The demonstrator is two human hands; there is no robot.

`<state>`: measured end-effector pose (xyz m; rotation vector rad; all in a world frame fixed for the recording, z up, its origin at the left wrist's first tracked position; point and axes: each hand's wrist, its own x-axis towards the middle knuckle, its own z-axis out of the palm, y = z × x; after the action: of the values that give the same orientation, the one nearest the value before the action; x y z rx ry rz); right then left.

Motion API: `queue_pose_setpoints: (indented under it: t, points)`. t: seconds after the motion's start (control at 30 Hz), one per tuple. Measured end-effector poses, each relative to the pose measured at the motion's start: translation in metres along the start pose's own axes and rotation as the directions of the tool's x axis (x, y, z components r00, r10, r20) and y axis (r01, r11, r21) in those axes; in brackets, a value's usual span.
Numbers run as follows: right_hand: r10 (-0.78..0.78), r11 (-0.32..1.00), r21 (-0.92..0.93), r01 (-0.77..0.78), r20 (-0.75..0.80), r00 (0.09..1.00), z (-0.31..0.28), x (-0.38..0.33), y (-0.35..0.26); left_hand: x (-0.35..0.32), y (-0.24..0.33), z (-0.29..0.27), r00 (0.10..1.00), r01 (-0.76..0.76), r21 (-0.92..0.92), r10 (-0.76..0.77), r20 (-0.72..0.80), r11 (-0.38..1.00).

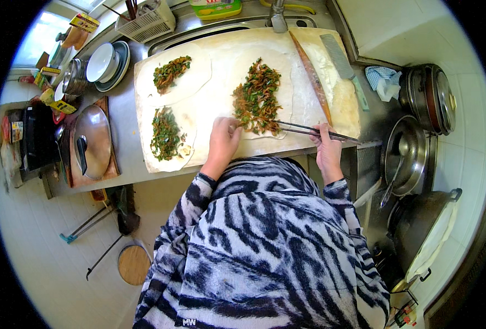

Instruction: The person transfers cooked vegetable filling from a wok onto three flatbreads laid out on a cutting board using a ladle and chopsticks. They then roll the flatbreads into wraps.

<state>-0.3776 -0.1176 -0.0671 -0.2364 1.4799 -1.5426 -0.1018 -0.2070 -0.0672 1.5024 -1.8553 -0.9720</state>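
Note:
My right hand [327, 152] holds a pair of dark chopsticks [304, 129], their tips at the lower right edge of a chopped green and orange filling [258, 96]. This filling lies in a long heap on a thin dough sheet [285, 90]. At the heap's lower left edge is my left hand [225, 141], thumb and fingers pinched together. What lies between those fingertips is too small to make out. Two more dough sheets, an upper one [200, 74] and a lower one [186, 134], bear smaller heaps of filling at the left of the floured board [215, 112].
A tapered wooden rolling pin [311, 77] and a knife [337, 56] lie on the board's right side. Bowls [102, 63] and a round lid [93, 141] stand left. A tap [277, 16] rises behind; pots [426, 98] and a metal basin [410, 170] are right.

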Motion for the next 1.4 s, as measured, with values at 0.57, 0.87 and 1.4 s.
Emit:
queue_pose_setpoints:
  t: [0.57,0.87,1.4]
  points:
    - [-0.109,0.993,-0.05,0.108,-0.025,0.994,0.014,0.026,-0.009,0.001,-0.02,-0.009,0.991,0.08,0.015,-0.078,-0.105,0.997]
    - [-0.083,0.993,-0.076,0.091,0.103,0.991,0.031,0.031,-0.006,0.015,-0.029,-0.006,0.985,-0.007,0.051,0.016,-0.171,0.999]
    - [-0.082,0.997,-0.014,0.081,-0.035,0.996,0.02,0.055,-0.019,0.095,-0.035,0.006,0.946,-0.113,0.348,0.207,-0.248,0.931]
